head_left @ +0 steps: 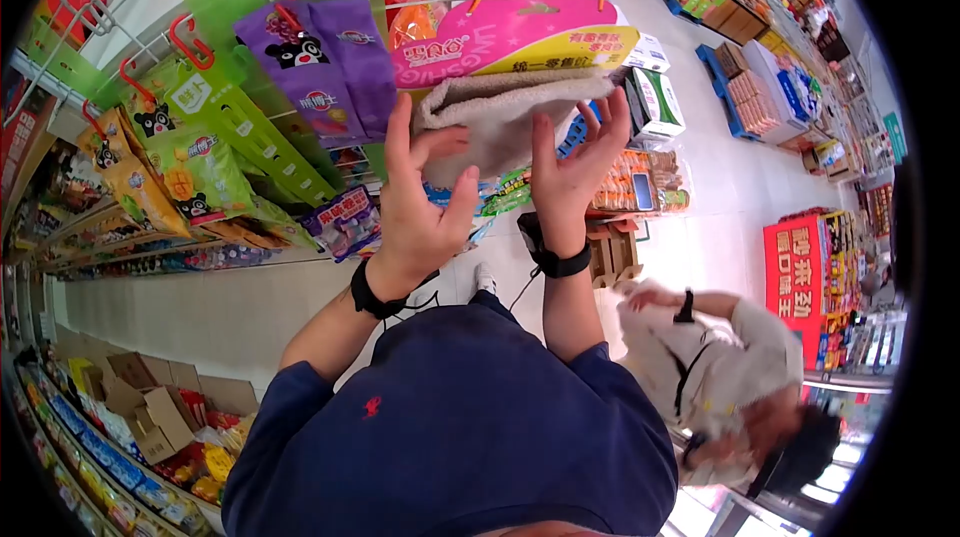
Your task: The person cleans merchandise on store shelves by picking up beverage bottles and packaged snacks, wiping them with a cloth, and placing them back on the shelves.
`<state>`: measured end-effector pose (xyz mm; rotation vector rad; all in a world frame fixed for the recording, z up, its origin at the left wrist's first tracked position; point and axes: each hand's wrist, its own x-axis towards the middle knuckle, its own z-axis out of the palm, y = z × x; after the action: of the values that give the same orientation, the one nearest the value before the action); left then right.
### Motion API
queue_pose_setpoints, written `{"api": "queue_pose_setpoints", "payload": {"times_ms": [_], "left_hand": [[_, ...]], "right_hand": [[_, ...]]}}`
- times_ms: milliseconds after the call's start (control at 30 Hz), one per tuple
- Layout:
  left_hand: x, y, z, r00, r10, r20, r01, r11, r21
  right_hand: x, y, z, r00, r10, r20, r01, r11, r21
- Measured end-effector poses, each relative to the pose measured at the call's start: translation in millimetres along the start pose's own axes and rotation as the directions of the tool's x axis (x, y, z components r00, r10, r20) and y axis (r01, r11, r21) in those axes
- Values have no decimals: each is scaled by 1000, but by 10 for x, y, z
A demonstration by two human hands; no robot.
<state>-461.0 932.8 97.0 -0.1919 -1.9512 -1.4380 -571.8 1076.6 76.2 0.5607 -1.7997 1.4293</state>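
The grey cloth (500, 127) is up in the air between both hands, right in front of a flat, glossy pink-and-yellow sign (575, 45). It looks thick and fuzzy, kinda towel-like, with a soft rounded fold along the top and a floppy lower part. The left hand (425, 212) is at its left end, fingers spread and bent, a couple of them overlapping the fabric with the thumb below. The right hand (575, 172) is at the other end, fingers apart and curved, thumb up against the cloth from this angle. Honestly can't tell if either hand is actually gripping it or just touching. Each wrist has a smooth black band, and thin dark cords run near them. Just left of the cloth there's a crinkly purple bag (325, 67) with a panda print, and farther left a shiny green bag (205, 157), puffy and slick, hanging among other snack packs near curvy red plastic hooks (190, 42). Down low on the left, a cardboard box (155, 417) sits with stiff flaps open. The floor (230, 307) is pale and shiny. Off to the right, well apart from the cloth, there's another person (730, 367) in a loose, light-coloured top, kinda blurry.
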Motion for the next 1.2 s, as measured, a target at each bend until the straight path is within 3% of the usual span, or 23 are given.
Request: {"api": "queue_pose_setpoints", "payload": {"times_ms": [33,133,200,267,333,400,467,800,1200], "left_hand": [[41,63,1,997,-73,-9,73,997,1],[39,-37,73,997,-53,-55,58,994,92],[25,-73,163,990,-70,-124,85,989,120],[-20,-44,191,970,-224,-97,237,958,163],[-6,24,205,968,-232,-100,250,931,264],[-4,25,235,963,-248,-103,269,893,360],[-34,-25,276,976,-180,-122,210,925,316],[-84,-66,342,967,-188,-174,241,899,366],[2,-90,400,960,-180,-216,250,898,363]], "right_hand": [[58,13,11,999,-50,-10,51,998,21],[145,-7,-29,998,-28,52,31,997,-67],[188,72,-36,999,-5,35,5,1000,2],[216,186,-67,990,-109,85,112,993,-32],[223,251,-44,997,-38,66,34,997,68],[222,311,-90,985,-121,120,108,988,106],[231,349,-143,981,-133,145,114,985,129],[138,623,-296,938,-214,274,176,972,159],[234,622,-278,929,-228,292,173,964,201]]}}
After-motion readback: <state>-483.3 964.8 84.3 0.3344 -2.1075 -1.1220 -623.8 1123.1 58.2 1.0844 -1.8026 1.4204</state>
